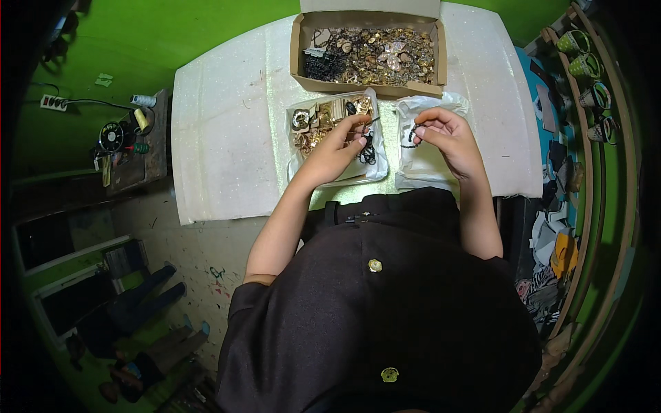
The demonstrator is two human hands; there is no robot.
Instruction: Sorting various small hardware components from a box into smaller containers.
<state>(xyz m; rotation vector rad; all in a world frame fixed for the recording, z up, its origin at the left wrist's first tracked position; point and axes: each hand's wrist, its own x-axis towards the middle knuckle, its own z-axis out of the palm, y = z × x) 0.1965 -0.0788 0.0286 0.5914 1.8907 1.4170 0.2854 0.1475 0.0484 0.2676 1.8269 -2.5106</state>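
My right hand (451,138) pinches a short strand of dark beads (411,141), which curves down from the fingertips over a tray lined with white plastic (430,166). My left hand (339,150) is closed at the fingertips on a thin dark piece (372,122); its kind is too small to make out. Under the left hand is another plastic-lined tray (337,180) holding gold-coloured jewellery pieces (301,141). Black cord-like strands (368,153) lie at that tray's right side, just beside my left fingers.
An open cardboard box (295,62) full of mixed beads and trinkets stands behind the trays on the white-covered table (227,131). A side stand (148,162) with thread spools is at the left. Cloth heaps (551,241) lie at the right. Two people (127,310) stand at far lower left.
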